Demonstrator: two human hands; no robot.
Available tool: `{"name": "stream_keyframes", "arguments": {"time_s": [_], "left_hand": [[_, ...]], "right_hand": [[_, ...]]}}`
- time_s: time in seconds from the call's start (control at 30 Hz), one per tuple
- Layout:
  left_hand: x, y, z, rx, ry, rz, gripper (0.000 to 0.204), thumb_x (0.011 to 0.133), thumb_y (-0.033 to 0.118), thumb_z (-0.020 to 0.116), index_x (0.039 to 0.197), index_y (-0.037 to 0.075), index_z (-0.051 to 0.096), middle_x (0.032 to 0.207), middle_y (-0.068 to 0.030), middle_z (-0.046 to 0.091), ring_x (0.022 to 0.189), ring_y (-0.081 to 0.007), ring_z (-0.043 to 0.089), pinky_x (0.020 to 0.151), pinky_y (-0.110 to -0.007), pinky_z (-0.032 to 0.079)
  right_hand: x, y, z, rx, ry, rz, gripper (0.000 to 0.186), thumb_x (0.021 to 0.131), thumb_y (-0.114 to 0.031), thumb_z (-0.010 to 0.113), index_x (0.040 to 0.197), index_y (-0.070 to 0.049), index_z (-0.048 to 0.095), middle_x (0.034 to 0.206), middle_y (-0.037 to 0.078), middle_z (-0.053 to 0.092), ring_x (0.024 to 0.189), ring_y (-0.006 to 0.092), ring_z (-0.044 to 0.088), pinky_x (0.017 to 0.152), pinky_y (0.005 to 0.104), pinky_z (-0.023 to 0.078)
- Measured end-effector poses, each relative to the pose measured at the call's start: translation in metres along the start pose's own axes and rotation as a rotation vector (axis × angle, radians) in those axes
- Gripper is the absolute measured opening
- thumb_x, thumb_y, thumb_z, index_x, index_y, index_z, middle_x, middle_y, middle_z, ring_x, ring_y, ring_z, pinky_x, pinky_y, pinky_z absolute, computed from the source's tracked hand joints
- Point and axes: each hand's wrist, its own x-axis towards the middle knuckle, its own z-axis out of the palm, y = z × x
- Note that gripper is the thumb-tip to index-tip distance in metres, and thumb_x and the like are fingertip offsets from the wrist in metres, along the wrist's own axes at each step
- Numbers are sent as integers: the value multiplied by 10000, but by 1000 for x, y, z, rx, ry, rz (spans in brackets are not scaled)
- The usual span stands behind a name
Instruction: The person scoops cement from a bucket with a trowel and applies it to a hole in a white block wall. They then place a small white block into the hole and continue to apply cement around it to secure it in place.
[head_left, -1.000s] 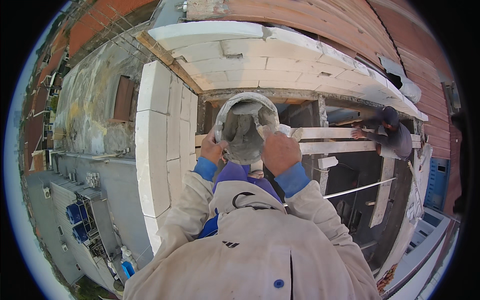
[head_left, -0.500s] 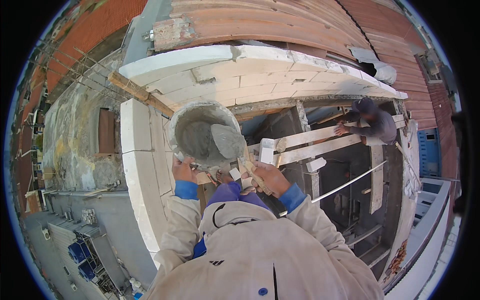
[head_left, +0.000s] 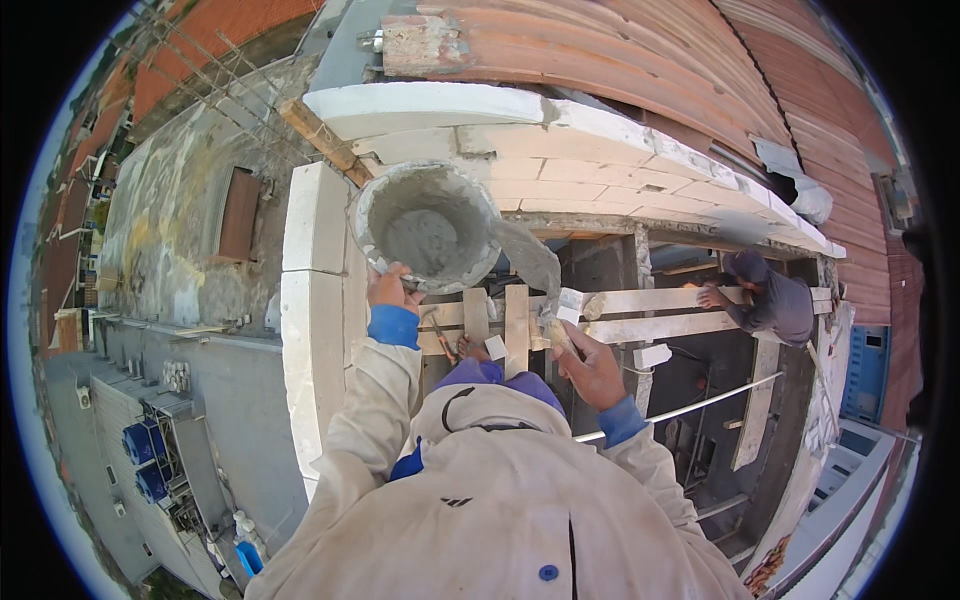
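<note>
The left hand gripped the near rim of a round bucket, its fingers curled over the edge; the bucket sat up at the corner of the block wall, grey and crusted, with wet mortar pooled in its bottom. The right hand was closed around the handle of a trowel, whose flat blade (smeared grey all over) reached up to the bucket's right side. The wall was of pale, smooth, square-cut blocks, running far along the left and then right across the far side. Under the hands lay rough wooden planks, set crosswise over a dark gap. Far right, another person in grey bent over the same planks. Beyond the wall sloped a ribbed reddish roof. At near left, well below, stood blue barrels.
</note>
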Motion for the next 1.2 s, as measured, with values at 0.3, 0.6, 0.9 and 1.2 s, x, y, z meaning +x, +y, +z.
{"name": "stream_keyframes", "arguments": {"time_s": [0.3,0.6,0.9,1.2], "left_hand": [[19,2,-17,-44,144,-93,236,865,53,629,1083,122,574,1033,-114,562,956,-310,598,909,-625,523],[3,-8,-108,119,237,-59,279,880,55,614,1129,166,556,984,-53,579,880,-256,613,804,-577,590],[8,-92,-147,137,519,-161,429,790,-44,561,1147,192,579,837,-32,555,638,-201,592,454,-393,574],[148,-205,-172,291,460,-113,484,760,-71,550,1218,64,629,989,-58,674,739,-212,683,531,-369,624]], "right_hand": [[3,89,52,-555,39,-28,498,935,-169,624,1428,-199,562,1163,107,615,1023,352,642,867,457,538],[-29,119,-27,-591,13,396,453,912,-320,684,1328,-149,633,1126,175,701,1039,392,673,884,479,542],[93,180,-23,-488,-265,492,519,890,-459,714,1210,-63,614,1060,250,721,1011,437,689,885,491,535],[221,291,66,-551,-511,439,545,923,-392,664,1334,-65,516,1158,265,686,1056,469,658,912,535,510]]}}
